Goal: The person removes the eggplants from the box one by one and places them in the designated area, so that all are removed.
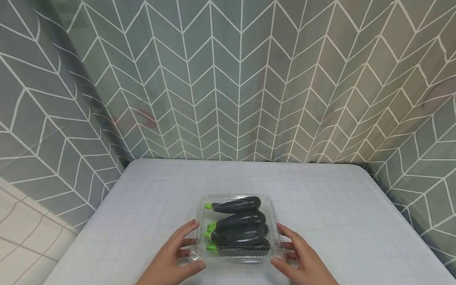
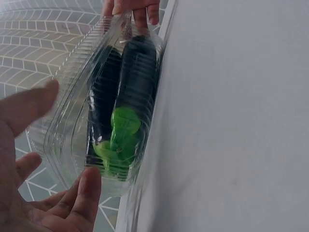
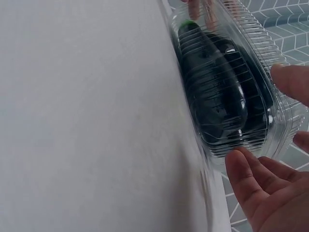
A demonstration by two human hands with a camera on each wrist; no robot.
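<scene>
A clear plastic clamshell box (image 1: pixel 273 221) sits near the front of the table with its lid down. Inside lie several dark eggplants (image 1: pixel 240 219), their green stem ends toward the left. My left hand (image 1: pixel 174 255) is at the box's left side, thumb by the front corner and fingers spread along the edge. On the opposite side, my right hand (image 1: pixel 303 257) mirrors it. In the left wrist view, the thumb and fingers (image 2: pixel 89 193) stand apart around the box's corner. The right wrist view has fingertips (image 3: pixel 239 164) against or very near the box wall; firm contact cannot be told.
A white cloth (image 1: pixel 160 190) covers the table. Behind and on both sides hang grey-green curtains (image 1: pixel 228 79) with white chevron lines. Pale floor tiles (image 1: pixel 28 225) show at the lower left, beyond the table's edge.
</scene>
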